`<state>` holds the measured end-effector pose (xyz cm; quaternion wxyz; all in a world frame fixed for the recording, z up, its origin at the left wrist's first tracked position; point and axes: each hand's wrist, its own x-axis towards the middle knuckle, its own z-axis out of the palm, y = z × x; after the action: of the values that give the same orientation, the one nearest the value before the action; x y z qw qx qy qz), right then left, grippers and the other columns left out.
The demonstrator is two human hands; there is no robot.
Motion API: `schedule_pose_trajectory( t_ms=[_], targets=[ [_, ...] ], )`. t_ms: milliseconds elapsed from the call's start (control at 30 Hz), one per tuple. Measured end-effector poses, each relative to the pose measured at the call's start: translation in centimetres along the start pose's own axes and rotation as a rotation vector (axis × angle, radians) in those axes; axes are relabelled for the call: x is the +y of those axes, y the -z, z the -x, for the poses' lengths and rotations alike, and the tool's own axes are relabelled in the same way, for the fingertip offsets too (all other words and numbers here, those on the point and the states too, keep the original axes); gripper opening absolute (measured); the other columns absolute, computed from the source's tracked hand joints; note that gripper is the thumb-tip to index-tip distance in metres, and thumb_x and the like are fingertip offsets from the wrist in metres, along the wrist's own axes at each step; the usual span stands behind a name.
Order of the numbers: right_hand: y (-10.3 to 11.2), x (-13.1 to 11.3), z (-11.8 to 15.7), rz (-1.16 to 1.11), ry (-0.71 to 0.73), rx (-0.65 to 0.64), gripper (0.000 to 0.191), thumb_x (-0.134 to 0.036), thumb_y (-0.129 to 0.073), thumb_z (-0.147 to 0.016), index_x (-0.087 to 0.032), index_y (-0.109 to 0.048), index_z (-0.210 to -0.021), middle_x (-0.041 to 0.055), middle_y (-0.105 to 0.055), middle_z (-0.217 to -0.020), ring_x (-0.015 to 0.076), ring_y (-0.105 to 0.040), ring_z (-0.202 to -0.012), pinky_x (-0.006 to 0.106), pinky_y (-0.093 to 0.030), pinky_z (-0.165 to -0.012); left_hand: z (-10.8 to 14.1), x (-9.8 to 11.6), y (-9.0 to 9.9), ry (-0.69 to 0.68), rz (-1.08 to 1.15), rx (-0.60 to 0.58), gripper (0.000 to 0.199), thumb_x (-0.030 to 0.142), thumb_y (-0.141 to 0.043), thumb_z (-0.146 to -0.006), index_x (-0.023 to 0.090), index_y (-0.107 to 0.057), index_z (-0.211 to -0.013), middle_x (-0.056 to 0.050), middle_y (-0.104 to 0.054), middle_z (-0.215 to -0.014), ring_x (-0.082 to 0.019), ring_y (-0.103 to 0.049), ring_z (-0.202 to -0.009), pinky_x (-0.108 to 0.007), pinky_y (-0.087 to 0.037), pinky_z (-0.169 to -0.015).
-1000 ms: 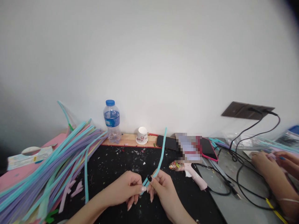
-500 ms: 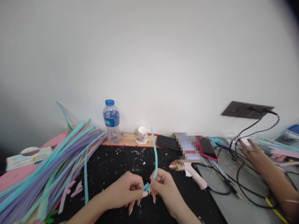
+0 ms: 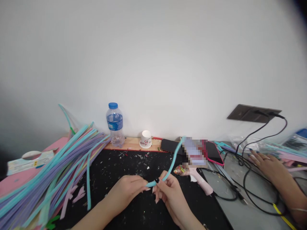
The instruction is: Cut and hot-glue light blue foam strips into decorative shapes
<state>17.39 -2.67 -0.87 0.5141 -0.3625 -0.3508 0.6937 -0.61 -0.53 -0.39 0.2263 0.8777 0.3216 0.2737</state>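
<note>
A light-blue pipe cleaner (image 3: 173, 161) runs between my two hands above the black work mat (image 3: 115, 166). My left hand (image 3: 128, 190) pinches its lower end. My right hand (image 3: 168, 190) grips it a short way along, thumb on top, and the free length curves up to the right toward the phones. Near my right hand lies a pink hot glue gun (image 3: 200, 181) with a colourful front. The pipe cleaner's end inside my left fingers is hidden.
Bundled pipe cleaners (image 3: 64, 163) cover the left side. A water bottle (image 3: 115, 126), a paper cup (image 3: 146, 139) and a black phone (image 3: 171, 146) stand or lie along the wall. Black cables (image 3: 247, 179) cross the grey surface at right, beside another person's hand (image 3: 266, 163).
The bend near my fingers has straightened into a single span, and my hands are slightly apart. The pipe cleaner's free end has swung right. The other person's hand has moved slightly down and right.
</note>
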Motion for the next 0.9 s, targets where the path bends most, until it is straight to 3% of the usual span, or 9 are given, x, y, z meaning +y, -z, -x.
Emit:
schedule_pose_trajectory(
  t_ms=[100,300,500,900],
  targets=[
    [-0.18,-0.17,0.14,-0.020,0.009,0.018,0.028,-0.033,-0.067,-0.077,-0.016,-0.047,-0.067,0.0017,-0.064,-0.058,0.0080,-0.052,-0.043,0.019,-0.043,-0.043,-0.04,-0.03,0.10,0.012,-0.035,-0.014,0.029,0.025,-0.040,-0.093,0.017,-0.067,-0.083,-0.005,-0.065,-0.072,-0.016,-0.059,-0.065,-0.024,-0.044,-0.061],
    [-0.27,-0.18,0.02,-0.014,-0.015,0.037,0.030,-0.034,-0.068,-0.076,-0.016,-0.047,-0.064,0.0008,-0.063,-0.055,0.0072,-0.050,-0.039,0.018,-0.042,-0.040,0.14,-0.10,0.21,0.015,-0.020,0.011,0.029,0.028,-0.045,-0.092,0.021,-0.057,-0.117,-0.008,-0.067,-0.103,-0.021,-0.063,-0.090,-0.027,-0.047,-0.078],
    [-0.34,-0.11,0.00,-0.009,-0.019,0.033,0.030,-0.035,-0.068,-0.075,-0.016,-0.047,-0.064,0.0002,-0.063,-0.054,0.0067,-0.050,-0.038,0.017,-0.043,-0.039,-0.19,0.28,0.38,0.016,-0.106,-0.047,0.027,0.029,-0.041,-0.093,0.018,-0.065,-0.097,-0.007,-0.068,-0.079,-0.019,-0.063,-0.070,-0.025,-0.047,-0.064],
    [-0.36,-0.01,0.07,0.026,0.028,0.050,0.029,-0.033,-0.066,-0.077,-0.015,-0.048,-0.064,0.0004,-0.063,-0.055,0.0068,-0.051,-0.040,0.017,-0.041,-0.040,0.09,0.04,-0.05,0.029,-0.034,0.057,0.027,0.030,-0.043,-0.092,0.022,-0.068,-0.085,-0.004,-0.068,-0.073,-0.017,-0.061,-0.064,-0.024,-0.045,-0.061]
  ],
)
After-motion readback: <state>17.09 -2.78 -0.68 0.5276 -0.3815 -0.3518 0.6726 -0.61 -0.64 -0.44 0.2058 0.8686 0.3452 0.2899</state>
